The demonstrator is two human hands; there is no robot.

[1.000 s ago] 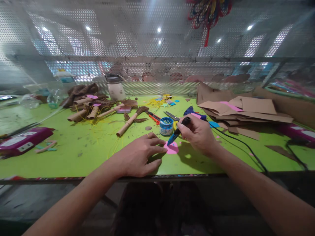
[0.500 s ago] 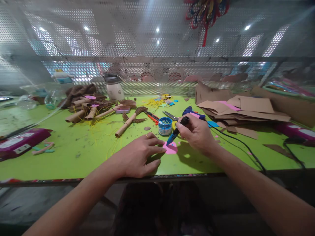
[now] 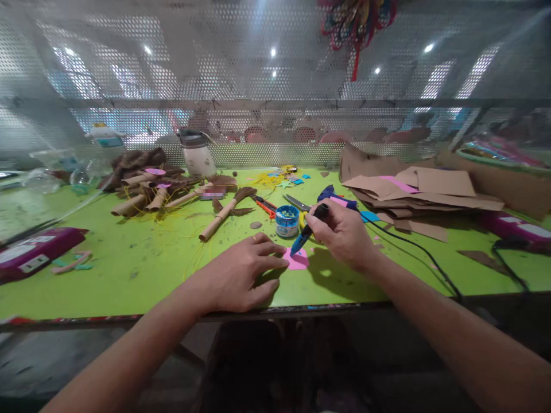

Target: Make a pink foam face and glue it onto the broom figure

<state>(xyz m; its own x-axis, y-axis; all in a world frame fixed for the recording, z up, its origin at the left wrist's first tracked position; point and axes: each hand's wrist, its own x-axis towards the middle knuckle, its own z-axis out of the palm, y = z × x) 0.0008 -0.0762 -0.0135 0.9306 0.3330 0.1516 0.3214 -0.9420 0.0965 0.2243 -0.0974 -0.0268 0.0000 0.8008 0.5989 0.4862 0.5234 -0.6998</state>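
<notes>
My right hand (image 3: 342,232) is closed around a dark marker with a blue front end (image 3: 303,236), held at a slant. Its tip meets a small pink piece of paper (image 3: 298,261) lying on the green table (image 3: 172,287). With fingers spread, my left hand (image 3: 249,269) rests on the table, its fingertips touching the paper's left edge. Just behind the paper stands a small clear jar with blue paint-like contents (image 3: 287,222). Scissors (image 3: 297,203) lie behind the jar, their yellow handle partly hidden by it and my right hand. An orange utility knife (image 3: 266,207) is left of the jar.
Rolled brown paper pieces (image 3: 142,195) and yellow strands pile up at the left, near a white jug (image 3: 198,158). Stacked brown cardboard (image 3: 430,195) fills the right. Purple power strips (image 3: 38,252) lie at both sides, and a black cable (image 3: 419,246) crosses the right.
The whole view has shifted slightly. The marker stays in my right hand with its tip at the pink paper, a little further left on it. My left hand keeps its place.
</notes>
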